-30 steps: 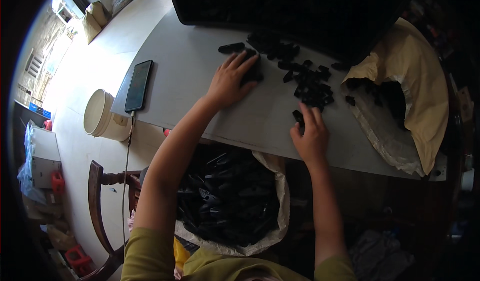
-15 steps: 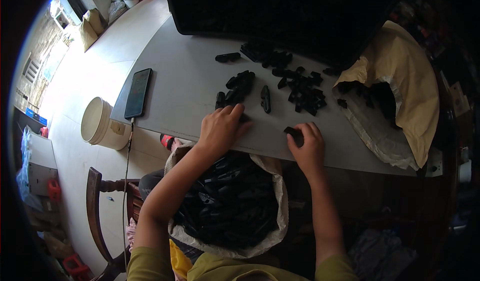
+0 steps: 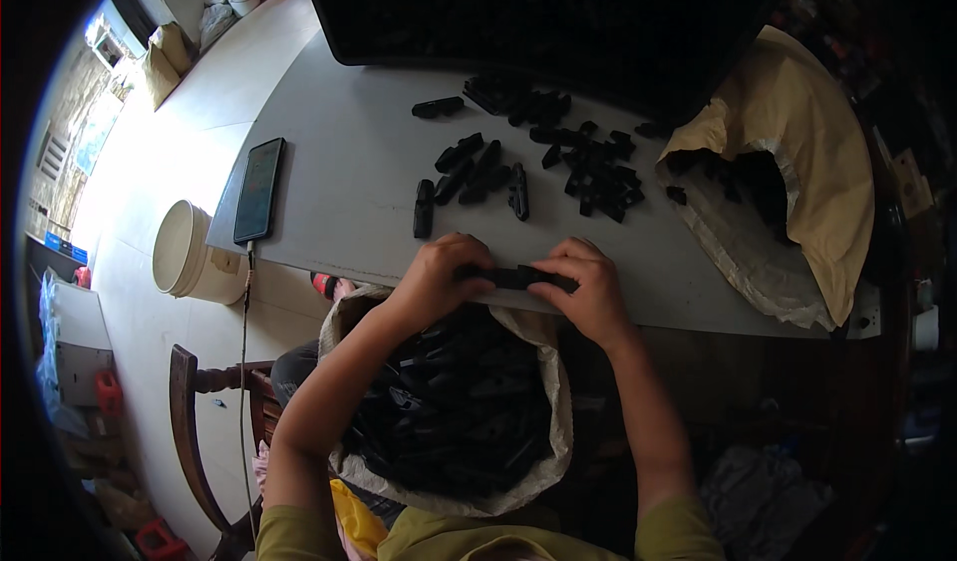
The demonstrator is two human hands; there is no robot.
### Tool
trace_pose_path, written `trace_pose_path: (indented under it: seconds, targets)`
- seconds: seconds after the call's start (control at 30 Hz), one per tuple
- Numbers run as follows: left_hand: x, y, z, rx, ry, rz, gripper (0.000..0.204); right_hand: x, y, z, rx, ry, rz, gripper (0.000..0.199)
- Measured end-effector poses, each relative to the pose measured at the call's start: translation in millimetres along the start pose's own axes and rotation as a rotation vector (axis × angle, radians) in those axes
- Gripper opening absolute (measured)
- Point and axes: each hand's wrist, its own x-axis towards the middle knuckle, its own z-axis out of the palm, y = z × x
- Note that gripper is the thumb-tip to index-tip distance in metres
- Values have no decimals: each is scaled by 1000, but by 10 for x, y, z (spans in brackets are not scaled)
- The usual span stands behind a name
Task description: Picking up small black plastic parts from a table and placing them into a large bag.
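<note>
Black piece gripped between both hands at the table's near edge

One black piece (image 3: 513, 278) spans the gap between the left hand (image 3: 444, 270) and the right hand (image 3: 586, 287), at the near edge of the table (image 3: 339, 162). The fingers and thumb of each hand are closed on it: its left end is hidden in the left hand's fingers, its middle is bare between the thumbs, and its right end shows just below the right thumb. Whether it is one part or two pressed together, I cannot tell.

How far along things are can only be judged roughly. A sack (image 3: 561, 391) below the table's near edge holds many dark parts (image 3: 459, 401). Several long pieces (image 3: 519, 192) lie apart from the hands near the table's middle; small pieces (image 3: 603, 177) lie heaped to their right, untouched. More dark bits show inside a paper bag (image 3: 837, 132) at the table's right end. The held piece looks unfinished with, being firmly in both hands.
</note>
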Motion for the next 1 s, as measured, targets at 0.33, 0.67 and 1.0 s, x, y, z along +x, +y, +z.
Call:
trace_pose_path:
  seconds: [0.33, 0.67, 1.0]
  targets:
    - [-103, 113, -87, 44, -171, 268, 20, 126, 61, 59, -76, 83, -49, 25]
    - [-6, -114, -468, 590, 374, -70, 24, 407, 312, 34, -751, 277, 170, 22]
    - [-1, 12, -103, 110, 74, -1, 27, 29, -52, 197, 743, 121, 335, 34]
